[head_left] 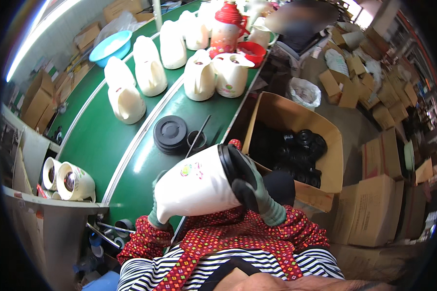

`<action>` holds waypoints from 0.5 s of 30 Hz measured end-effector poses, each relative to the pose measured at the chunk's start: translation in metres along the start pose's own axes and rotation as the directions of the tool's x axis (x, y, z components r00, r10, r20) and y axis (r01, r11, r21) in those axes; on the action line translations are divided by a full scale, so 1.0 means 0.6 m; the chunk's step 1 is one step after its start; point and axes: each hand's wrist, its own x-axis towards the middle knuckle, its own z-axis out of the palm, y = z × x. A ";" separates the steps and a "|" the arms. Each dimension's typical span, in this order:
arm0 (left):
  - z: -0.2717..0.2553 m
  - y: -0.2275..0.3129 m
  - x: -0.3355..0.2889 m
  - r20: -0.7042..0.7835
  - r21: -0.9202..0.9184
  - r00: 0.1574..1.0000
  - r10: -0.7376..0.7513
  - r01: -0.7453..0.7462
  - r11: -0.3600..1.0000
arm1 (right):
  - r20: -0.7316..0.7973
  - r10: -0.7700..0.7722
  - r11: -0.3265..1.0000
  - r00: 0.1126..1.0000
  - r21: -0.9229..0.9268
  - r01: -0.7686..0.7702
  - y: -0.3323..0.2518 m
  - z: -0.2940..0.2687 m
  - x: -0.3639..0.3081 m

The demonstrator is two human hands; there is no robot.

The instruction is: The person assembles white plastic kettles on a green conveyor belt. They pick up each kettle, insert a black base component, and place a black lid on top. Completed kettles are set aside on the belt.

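Note:
I hold a white thermos jug [194, 182] with a small printed pattern, tipped on its side in front of my chest. Its spout end points left and its black base [226, 167] faces right. My right hand [252, 186], in a grey-green glove with dark fingers, is closed round the base. On the far side of the spout end, my left hand [155, 214] supports the jug; most of its fingers are hidden behind it. Just beyond lie a stack of black round caps [171, 132], a black ring [197, 139] and a thin dark rod [200, 132] on the green bench.
Several white jugs [126, 103] stand on the green bench [90, 131], with a red flask [227, 29] and red bowl [252, 52] farther back. A blue basin [110, 47] sits at far left. A carton [327, 145] of black parts stands at right.

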 end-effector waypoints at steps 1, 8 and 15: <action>0.013 0.044 0.006 -0.126 -0.437 0.990 -0.066 0.005 0.899 | -0.023 0.061 0.959 0.998 0.278 -0.052 0.000 -0.001 -0.001; 0.063 0.247 0.020 -0.064 0.255 0.863 0.501 -0.471 0.845 | 0.322 0.526 0.538 0.787 0.590 -0.601 -0.019 -0.106 -0.007; 0.082 0.188 0.021 0.051 -0.038 0.999 -0.012 0.014 0.999 | 0.046 -0.317 0.932 0.947 0.203 0.301 -0.044 -0.050 -0.063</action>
